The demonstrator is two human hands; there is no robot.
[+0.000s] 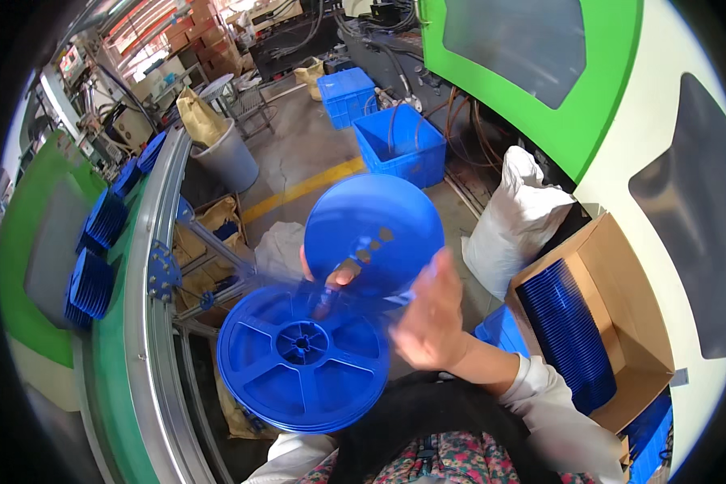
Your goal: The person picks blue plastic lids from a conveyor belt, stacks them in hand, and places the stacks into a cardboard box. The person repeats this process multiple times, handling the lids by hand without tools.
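A plain round blue disc (pixel 379 218) with small holes near its middle is held up in front of me. My left hand (pixel 344 274) grips its lower left part, the thumb lying across the face; the rest of that hand is hidden. Just below lies a blue spool flange (pixel 302 363) with spokes and a hub, on what looks like a thin stack, over my left forearm. My right hand (pixel 436 319), smeared by motion, is close to the disc's lower right edge. Its fingers appear stretched out, with nothing visible in them.
At left, blue discs (pixel 93 282) stand in groups on a green conveyor (pixel 117 363) with a metal rail. A cardboard box (pixel 633 306) at right holds a row of blue discs. A white sack (pixel 512 226), blue bins (pixel 403 149) and a grey barrel (pixel 230 161) stand on the floor.
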